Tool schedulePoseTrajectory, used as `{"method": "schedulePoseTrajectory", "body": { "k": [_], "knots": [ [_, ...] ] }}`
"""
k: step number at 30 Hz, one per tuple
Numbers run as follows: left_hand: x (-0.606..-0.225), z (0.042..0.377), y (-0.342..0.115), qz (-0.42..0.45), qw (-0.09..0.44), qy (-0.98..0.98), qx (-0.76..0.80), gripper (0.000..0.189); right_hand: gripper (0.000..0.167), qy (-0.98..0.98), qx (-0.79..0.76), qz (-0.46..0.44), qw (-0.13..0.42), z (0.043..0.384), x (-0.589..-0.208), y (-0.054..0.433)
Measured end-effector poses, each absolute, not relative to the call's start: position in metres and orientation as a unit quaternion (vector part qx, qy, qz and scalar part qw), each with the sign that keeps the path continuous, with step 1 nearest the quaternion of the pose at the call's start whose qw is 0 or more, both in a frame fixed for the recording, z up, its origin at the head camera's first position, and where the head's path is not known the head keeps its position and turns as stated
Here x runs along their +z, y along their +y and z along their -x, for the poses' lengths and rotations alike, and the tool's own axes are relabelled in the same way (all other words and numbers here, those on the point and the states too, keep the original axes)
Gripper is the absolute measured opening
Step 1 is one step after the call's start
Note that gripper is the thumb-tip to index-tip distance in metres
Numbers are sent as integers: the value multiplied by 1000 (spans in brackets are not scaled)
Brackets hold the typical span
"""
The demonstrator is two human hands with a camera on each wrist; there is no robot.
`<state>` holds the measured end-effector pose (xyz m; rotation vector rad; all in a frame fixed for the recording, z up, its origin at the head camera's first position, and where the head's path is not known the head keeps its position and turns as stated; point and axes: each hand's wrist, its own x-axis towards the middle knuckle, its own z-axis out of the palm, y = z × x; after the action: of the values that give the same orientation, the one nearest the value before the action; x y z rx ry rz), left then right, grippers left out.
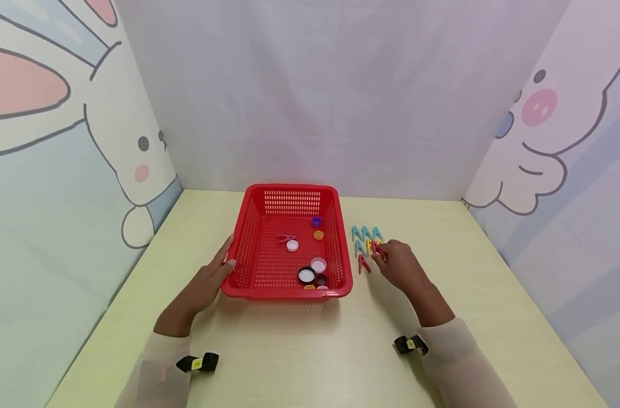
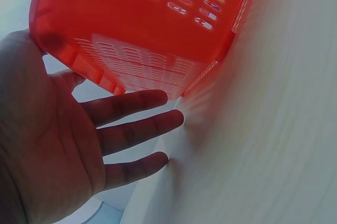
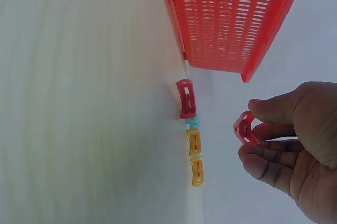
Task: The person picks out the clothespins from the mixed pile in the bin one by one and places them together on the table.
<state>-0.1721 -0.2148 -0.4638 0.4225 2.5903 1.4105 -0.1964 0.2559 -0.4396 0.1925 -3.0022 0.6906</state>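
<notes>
My right hand (image 1: 403, 263) pinches a red clothespin (image 3: 245, 127) between thumb and fingers, lifted off the table. Below and beside it, another red clothespin (image 1: 363, 263) stands on the table with yellow clothespins (image 3: 195, 142) and several teal clothespins (image 1: 365, 232), grouped in short rows. My left hand (image 1: 206, 283) rests against the left side of the red basket (image 1: 284, 293), its thumb at the rim and the other fingers stretched straight, as the left wrist view shows. Inside the basket lie a pinkish-red clothespin (image 1: 287, 238) and several bottle caps, including a white cap (image 1: 292, 245) and a purple cap (image 1: 317, 221).
The pale wooden table (image 1: 289, 351) meets a plain white back panel (image 1: 320, 102). Side panels with cartoon animals (image 1: 116, 130) enclose it left and right. The basket has slotted walls and stands left of the clothespin group. A black strap (image 1: 411, 344) shows at each wrist.
</notes>
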Motion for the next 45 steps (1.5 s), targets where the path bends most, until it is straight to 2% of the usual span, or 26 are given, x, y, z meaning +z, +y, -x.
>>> {"method": "schedulePoseTrajectory", "body": {
  "k": [8, 17, 45],
  "knots": [
    [-464, 172, -214, -142, 82, 866, 473, 79, 18, -976, 211, -50, -21, 197, -446, 257],
    [-461, 171, -214, -135, 89, 869, 468, 80, 32, -976, 206, -28, -66, 196, -449, 256],
    [-461, 171, -215, -145, 78, 869, 467, 78, 29, -977, 197, -57, -61, 196, -454, 257]
  ]
}}
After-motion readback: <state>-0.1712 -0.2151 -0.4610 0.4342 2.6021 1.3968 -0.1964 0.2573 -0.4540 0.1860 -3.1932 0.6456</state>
